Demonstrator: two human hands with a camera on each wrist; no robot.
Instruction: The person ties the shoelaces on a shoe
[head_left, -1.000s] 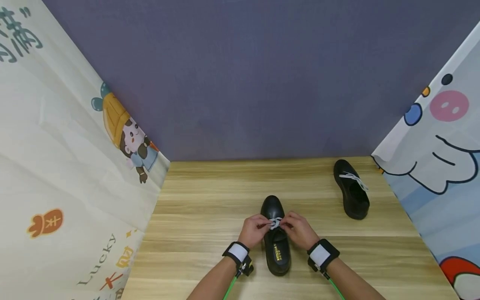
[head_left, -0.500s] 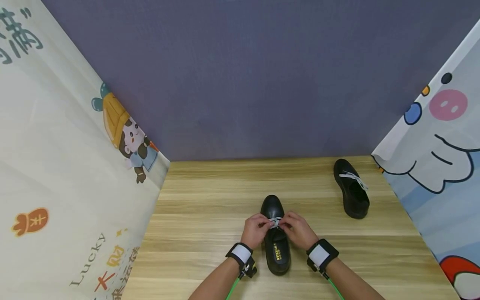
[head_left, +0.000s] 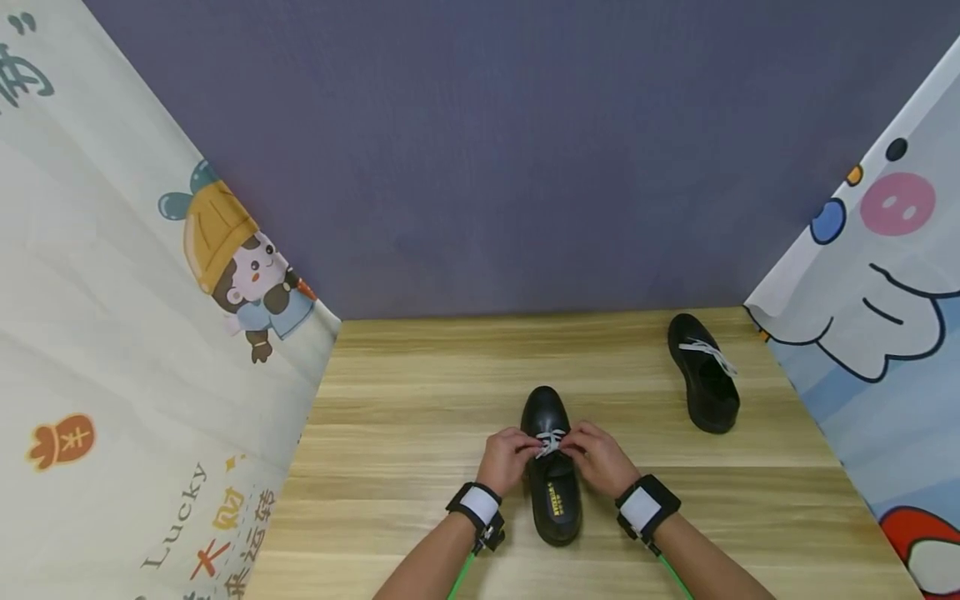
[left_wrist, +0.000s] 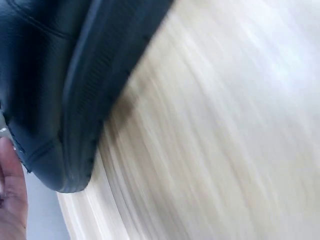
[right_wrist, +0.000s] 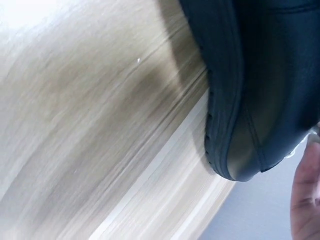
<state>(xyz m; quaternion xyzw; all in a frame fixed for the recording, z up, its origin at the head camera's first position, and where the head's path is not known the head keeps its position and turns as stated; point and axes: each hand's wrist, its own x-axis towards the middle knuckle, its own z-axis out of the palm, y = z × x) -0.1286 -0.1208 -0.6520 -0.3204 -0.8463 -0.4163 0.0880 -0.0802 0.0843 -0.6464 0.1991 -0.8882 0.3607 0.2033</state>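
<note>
A black shoe (head_left: pixel 555 500) stands upright on the wooden surface, toe pointing away, between my two hands. White shoelaces (head_left: pixel 550 442) cross over its opening. From the left, my left hand (head_left: pixel 504 458) pinches a lace between thumb and fingertips. My right hand (head_left: pixel 600 458) pinches the lace on the other side in the same way. The left wrist view has the shoe's dark side and sole (left_wrist: pixel 90 100) close up, with part of the left hand at the edge. In the right wrist view the opposite side (right_wrist: pixel 250 100) fills the upper right.
A second black shoe (head_left: pixel 705 375) with white laces stands at the back right. Behind the wooden surface (head_left: pixel 420 375) rises a dark grey-blue panel (head_left: pixel 495 167). Printed cloths hang at the left (head_left: pixel 112 333) and right (head_left: pixel 885 333). Green cables run from both wrist straps.
Both hands stay at the laces, with only small shifts of the fingers. The left hand moves slightly right, then back left. The view shifts a little.
</note>
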